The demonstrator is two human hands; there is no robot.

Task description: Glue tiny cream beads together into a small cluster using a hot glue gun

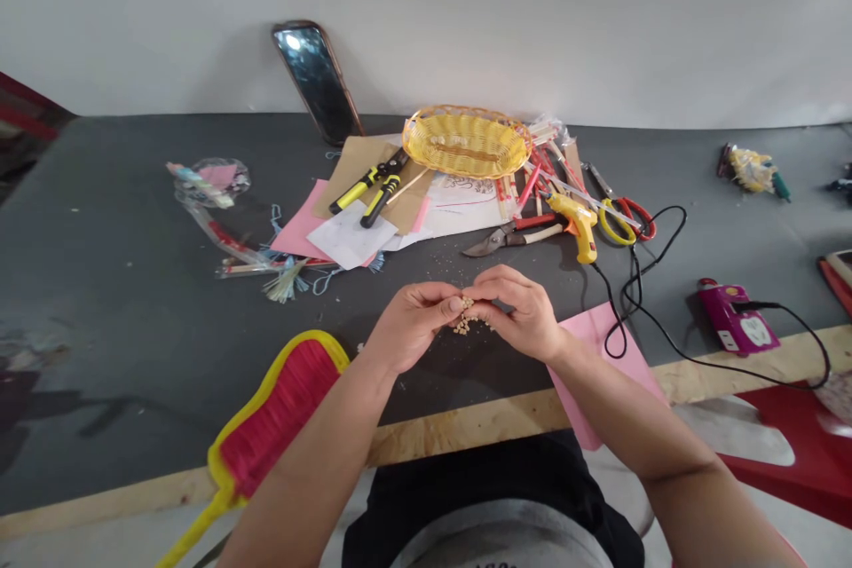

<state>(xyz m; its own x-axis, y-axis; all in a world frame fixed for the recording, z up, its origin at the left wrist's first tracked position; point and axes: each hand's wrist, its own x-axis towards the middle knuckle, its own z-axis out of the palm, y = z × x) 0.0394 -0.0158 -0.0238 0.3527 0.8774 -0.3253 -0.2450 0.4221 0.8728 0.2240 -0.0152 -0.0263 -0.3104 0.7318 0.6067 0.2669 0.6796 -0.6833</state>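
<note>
Small tan bits (462, 325) lie in a little heap on the dark tabletop, under and between the fingertips of both hands. My left hand (421, 319) is pinched at the heap's upper left, its thumb against the fingers. From the right, my right hand (516, 311) meets it, fingers bent together and tips nearly touching the left thumb. Both hands seem to hold a small tan piece (468, 303), partly hidden by the fingertips. Pruning shears (496, 241) lie just beyond the hands, next to a yellow glue gun (578, 222).
Behind are a yellow basket (466, 142), a leaning phone (319, 80), yellow-black pliers (373, 186), papers and scissors (619, 217). A red-yellow paddle-shaped item (283, 408) overhangs the front edge at left. Pink paper (612, 355) and a corded purple box (737, 319) are at right.
</note>
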